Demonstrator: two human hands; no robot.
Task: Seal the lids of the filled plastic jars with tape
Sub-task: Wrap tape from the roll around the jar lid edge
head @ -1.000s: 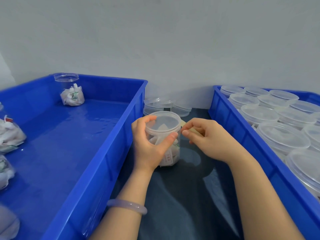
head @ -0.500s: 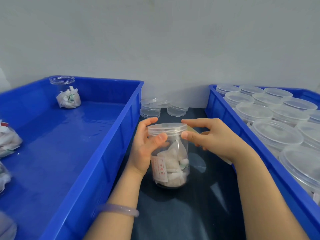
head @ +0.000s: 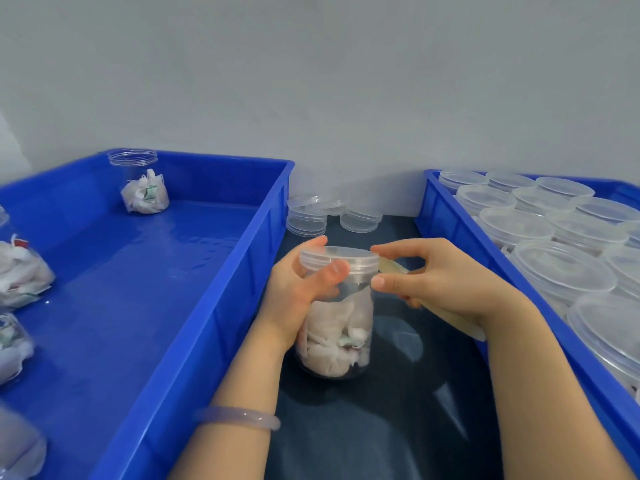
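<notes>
A clear plastic jar [head: 337, 337] filled with white sachets stands on the dark table between two blue bins, its clear lid [head: 339, 259] on top. My left hand [head: 301, 289] grips the jar's neck, thumb across the front just under the lid. My right hand [head: 440, 278] holds a roll of yellowish clear tape [head: 450, 318], mostly hidden behind the palm. Its thumb and forefinger sit at the lid's right edge, where a strip of tape [head: 393, 266] meets the lid.
A large blue bin [head: 242, 258] on the left holds several sachet-filled jars, one open jar [head: 143, 183] at its back. A blue bin [head: 450, 223] on the right is packed with lidded jars. Loose clear lids [head: 306, 220] lie by the wall.
The view has lowered, so the jar now shows from the side instead of from above. My right hand moved to the lid's right edge with the tape. My left hand keeps its grip.
</notes>
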